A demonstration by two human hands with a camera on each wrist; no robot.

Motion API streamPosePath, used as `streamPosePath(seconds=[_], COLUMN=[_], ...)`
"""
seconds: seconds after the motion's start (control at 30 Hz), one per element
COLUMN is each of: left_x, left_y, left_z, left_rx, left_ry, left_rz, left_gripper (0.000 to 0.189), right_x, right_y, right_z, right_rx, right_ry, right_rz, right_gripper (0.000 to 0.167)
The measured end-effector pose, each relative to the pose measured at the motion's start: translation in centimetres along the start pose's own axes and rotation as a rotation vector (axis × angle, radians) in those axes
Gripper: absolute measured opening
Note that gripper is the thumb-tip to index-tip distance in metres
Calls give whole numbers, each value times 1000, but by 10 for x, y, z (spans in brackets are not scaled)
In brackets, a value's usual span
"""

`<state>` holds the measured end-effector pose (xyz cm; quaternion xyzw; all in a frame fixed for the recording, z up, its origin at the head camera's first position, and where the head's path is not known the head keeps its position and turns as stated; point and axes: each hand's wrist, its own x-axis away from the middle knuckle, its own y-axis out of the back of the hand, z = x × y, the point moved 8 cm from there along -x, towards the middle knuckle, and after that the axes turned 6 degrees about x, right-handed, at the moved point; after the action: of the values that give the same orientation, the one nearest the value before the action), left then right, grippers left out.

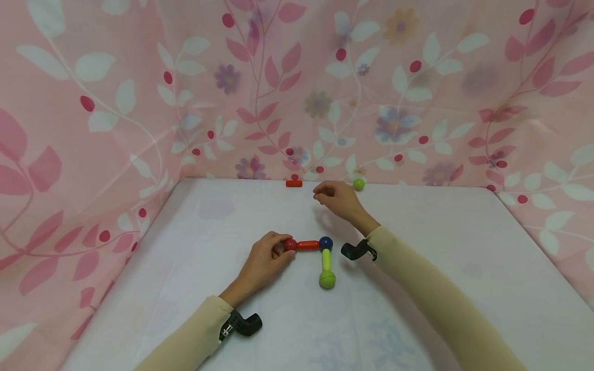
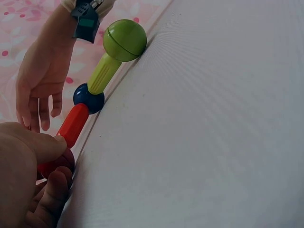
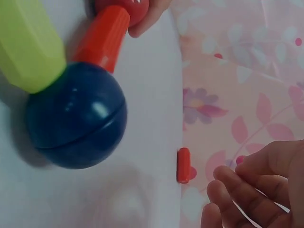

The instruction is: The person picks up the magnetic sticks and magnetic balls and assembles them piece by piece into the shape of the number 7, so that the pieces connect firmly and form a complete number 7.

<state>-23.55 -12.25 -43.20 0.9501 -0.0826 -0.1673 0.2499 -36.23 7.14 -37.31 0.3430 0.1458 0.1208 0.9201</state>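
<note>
My left hand pinches a red ball at the left end of a joined toy piece. From that ball a red rod runs right to a blue ball. A yellow-green rod leads from the blue ball toward me and ends in a green ball. Over the far part of the table hovers my right hand, fingers loosely bent and holding nothing. Nearest to it are a loose red rod and a small green ball.
A white cloth covers the table. The loose red rod and small green ball lie along its back edge. Behind and at the sides hangs a pink curtain with leaf and flower prints. Each wrist wears a black camera.
</note>
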Motion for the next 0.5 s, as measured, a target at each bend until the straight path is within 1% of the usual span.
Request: streamPosePath(seconds=[0.17, 0.33, 0.5], left_x=[1, 0, -1], left_y=[0, 0, -1], left_z=[1, 1, 1], left_rx=[-5, -6, 7], left_ry=[10, 13, 23], left_rz=[3, 6, -1], left_gripper=[39, 39, 38], right_x=[-17, -30, -41], right_y=[-7, -15, -27], right_z=[7, 14, 21], right_rx=[85, 142, 198], right_ry=[38, 34, 59], right_rz=[-1, 25, 55], right_gripper=[19, 28, 37])
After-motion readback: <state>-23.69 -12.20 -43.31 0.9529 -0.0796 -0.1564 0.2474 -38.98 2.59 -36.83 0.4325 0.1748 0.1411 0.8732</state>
